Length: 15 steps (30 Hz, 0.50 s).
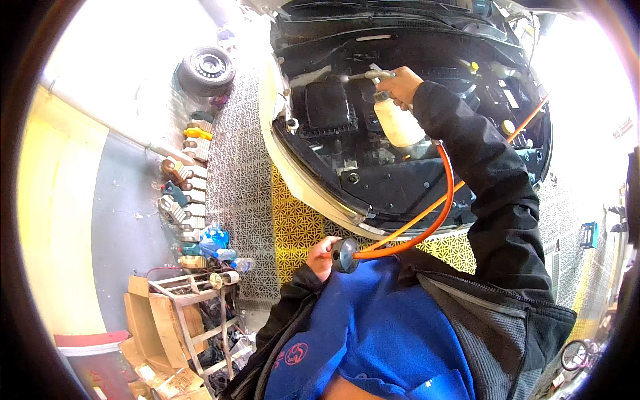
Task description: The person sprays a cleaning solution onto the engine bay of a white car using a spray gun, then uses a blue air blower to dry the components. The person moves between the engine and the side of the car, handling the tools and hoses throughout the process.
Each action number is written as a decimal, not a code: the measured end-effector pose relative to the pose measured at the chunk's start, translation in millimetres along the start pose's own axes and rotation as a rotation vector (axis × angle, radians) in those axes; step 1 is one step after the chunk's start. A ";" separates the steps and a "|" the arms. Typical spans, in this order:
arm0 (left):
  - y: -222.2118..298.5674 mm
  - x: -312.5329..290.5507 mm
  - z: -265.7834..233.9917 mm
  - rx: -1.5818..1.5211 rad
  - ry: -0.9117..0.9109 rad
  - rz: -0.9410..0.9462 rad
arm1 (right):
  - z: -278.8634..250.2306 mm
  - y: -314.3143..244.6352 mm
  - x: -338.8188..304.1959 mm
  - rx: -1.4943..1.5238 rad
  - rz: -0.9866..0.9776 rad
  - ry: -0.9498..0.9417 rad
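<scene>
Overhead, right hand (400, 85) gripping spray gun (395, 113) — left hand (323, 257) (half hidden) clutching round cap (345, 255).

Spray gun (390, 100) with pale canister and orange hose (427, 227), held over an open engine bay.

Gripped in the right hand (402, 85), raised above the engine; metal nozzle aimed left toward a black engine cover, translucent cream canister hanging below the grip, roughly upright. Fed by an orange hose curving down from under the canister, looping back toward the chest. Ending near a round dark grey disc-shaped tool (345, 255), face-on to the camera, clasped in the left hand (323, 257) just above a blue shirt.
</scene>
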State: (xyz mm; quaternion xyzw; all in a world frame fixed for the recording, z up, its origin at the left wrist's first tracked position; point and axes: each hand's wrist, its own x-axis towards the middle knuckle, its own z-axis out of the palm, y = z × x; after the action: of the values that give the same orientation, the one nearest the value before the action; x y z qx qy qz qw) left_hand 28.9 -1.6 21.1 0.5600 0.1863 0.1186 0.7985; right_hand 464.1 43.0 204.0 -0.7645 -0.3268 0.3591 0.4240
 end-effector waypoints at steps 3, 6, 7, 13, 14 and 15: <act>2.2 4.3 6.5 -0.079 0.007 -0.059 | -13.0 7.7 -11.6 0.038 0.027 -0.047; 3.1 9.8 8.2 0.044 -0.001 -0.098 | -22.5 15.4 -31.0 0.121 0.057 -0.083; 2.8 11.6 7.6 0.105 -0.016 -0.105 | -25.0 19.5 -36.7 0.129 0.068 -0.087; -6.8 18.5 13.4 0.089 -0.063 -0.105 | -28.2 29.1 -71.7 0.018 0.058 -0.070; -9.1 18.8 13.9 0.071 -0.079 -0.093 | -28.2 29.8 -77.4 0.017 0.071 -0.069; -10.2 19.1 13.4 0.057 -0.094 -0.079 | -27.9 28.7 -82.8 0.018 0.080 -0.068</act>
State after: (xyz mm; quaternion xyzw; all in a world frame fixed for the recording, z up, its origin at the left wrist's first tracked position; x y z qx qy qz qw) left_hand 51.7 -8.9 12.5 0.5795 0.1739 0.0555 0.7943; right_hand 448.9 -47.4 211.8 -0.7606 -0.3070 0.4045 0.4046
